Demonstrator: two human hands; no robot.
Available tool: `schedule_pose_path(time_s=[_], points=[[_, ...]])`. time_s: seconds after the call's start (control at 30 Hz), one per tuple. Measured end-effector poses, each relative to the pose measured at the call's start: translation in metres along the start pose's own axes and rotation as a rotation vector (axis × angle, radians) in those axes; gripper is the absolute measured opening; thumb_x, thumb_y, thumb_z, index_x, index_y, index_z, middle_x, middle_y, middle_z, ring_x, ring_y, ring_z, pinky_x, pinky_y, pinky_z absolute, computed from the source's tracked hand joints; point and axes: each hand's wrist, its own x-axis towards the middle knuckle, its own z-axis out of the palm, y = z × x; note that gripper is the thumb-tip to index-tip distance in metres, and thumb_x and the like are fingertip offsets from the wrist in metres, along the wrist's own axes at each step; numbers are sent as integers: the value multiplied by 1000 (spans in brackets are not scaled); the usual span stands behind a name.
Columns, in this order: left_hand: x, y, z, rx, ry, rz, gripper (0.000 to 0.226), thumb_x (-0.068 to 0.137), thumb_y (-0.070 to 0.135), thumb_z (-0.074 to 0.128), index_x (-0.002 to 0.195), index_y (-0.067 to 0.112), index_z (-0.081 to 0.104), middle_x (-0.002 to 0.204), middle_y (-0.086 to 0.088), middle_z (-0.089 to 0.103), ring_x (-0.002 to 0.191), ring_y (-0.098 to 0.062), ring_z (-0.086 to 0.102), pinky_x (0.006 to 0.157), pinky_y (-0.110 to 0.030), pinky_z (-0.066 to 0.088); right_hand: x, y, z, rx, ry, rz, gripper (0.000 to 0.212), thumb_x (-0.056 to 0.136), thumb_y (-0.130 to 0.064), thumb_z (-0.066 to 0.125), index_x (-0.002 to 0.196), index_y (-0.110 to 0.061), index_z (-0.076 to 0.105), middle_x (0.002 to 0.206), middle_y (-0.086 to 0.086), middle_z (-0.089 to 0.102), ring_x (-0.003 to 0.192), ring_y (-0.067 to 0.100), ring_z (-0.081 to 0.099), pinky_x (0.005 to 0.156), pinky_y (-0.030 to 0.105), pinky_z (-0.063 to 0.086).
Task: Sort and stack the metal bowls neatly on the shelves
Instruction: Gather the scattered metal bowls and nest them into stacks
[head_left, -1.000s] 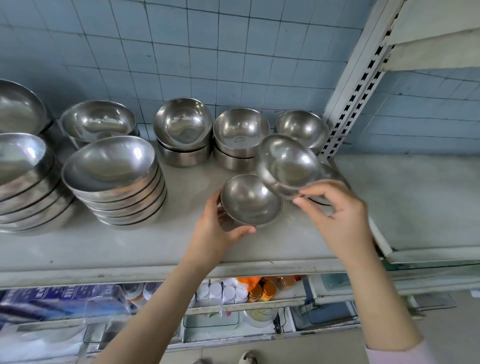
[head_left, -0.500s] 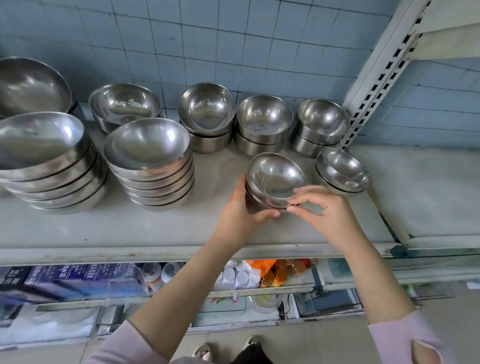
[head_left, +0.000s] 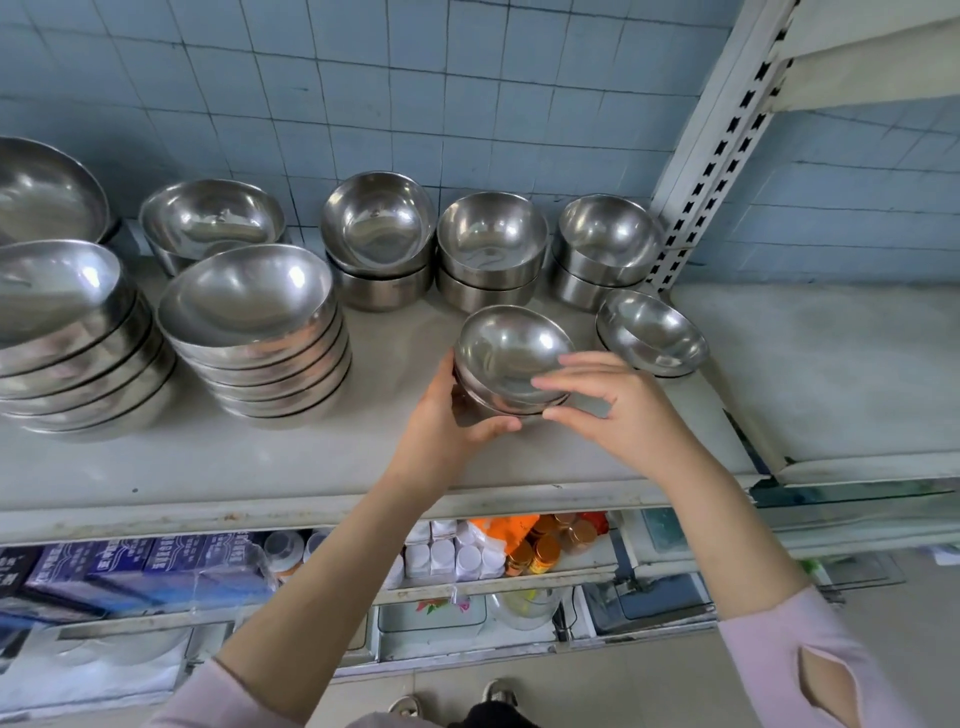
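Note:
On the white shelf (head_left: 311, 467) a small metal bowl (head_left: 511, 353) sits nested on another small bowl. My left hand (head_left: 452, 415) grips this little stack from its left and near side. My right hand (head_left: 618, 410) is at its right, thumb under the near rim and index finger over it, pinching the top bowl. A second low stack of small bowls (head_left: 654, 332) stands just to the right. Behind are three stacks of deeper bowls (head_left: 491, 239). A tall stack of wide bowls (head_left: 249, 296) stands to the left, with another wide stack (head_left: 52, 291) beyond it.
A perforated white upright (head_left: 717, 145) bounds the shelf at the right, with a bare shelf section (head_left: 831, 364) beyond it. A blue tiled wall closes the back. The lower shelf holds small bottles (head_left: 540, 551) and blue boxes (head_left: 130, 566).
My right hand brought the tilted small bowl down and left onto the bowl in my left hand. The two now sit nested. The camera view shifted, so the bowls appear further right.

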Motion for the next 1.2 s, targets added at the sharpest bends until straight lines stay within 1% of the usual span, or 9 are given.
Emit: schedule_pose_path(time_s=[0.1,0.2,0.37,0.43,0.67,0.77,0.87,1.07,1.2], points=[[1,-1,0,-4,15,-42,92,56,45,89,135,34,43,118,8,66,110,-7,64,103,-41,48,-2,5,-24,-35,157,19,53,81,-27,77,132,-22,61,137,-15,53,132,1,42,112,14,27],[1,-2,1,-22,17,-71,99,51,49,87,138,34,42,120,7,66,111,-8,64,104,-42,47,-8,29,-47,-51,379,146,44,84,-25,75,126,-15,65,126,-13,58,120,5,53,103,8,33],[1,-2,1,-57,28,-89,96,52,45,89,135,27,46,121,4,67,114,-10,64,106,-44,46,-13,63,-52,-113,288,294,23,83,-18,76,106,-15,76,97,-4,73,97,20,66,82,16,42],[1,-2,1,-58,30,-95,96,52,44,91,135,26,46,122,3,67,115,-12,63,106,-45,45,-12,65,-52,-131,299,257,20,81,-11,77,100,-15,78,89,-6,71,90,20,66,78,6,39],[-2,2,3,-49,42,-70,91,56,31,88,136,22,45,119,1,68,111,-10,65,104,-37,48,-8,49,-66,-32,330,213,23,81,-10,78,102,-16,77,90,8,69,73,-10,60,69,-1,37],[-2,3,2,-34,52,-73,90,56,32,88,135,25,46,119,3,68,110,-8,65,102,-33,48,-3,28,-70,17,309,95,24,80,-12,79,102,-23,75,89,0,65,75,-7,60,71,3,40],[-2,3,2,-27,55,-75,96,56,34,91,139,23,44,121,0,68,112,-10,65,104,-35,48,6,8,-56,-37,245,-58,20,79,-19,80,98,-26,77,86,-1,66,79,10,62,72,20,49],[-3,3,3,-24,56,-69,88,62,22,89,138,18,44,122,4,67,113,-7,64,104,-32,47,17,11,-18,-41,64,-164,19,79,-15,79,96,-22,79,85,-1,67,84,4,58,82,19,48],[-2,2,3,-10,57,-62,87,60,28,89,135,20,46,121,4,67,111,-6,64,103,-33,48,15,10,-14,-29,14,-178,20,77,-9,80,95,-18,80,85,0,70,88,5,57,94,4,37]])
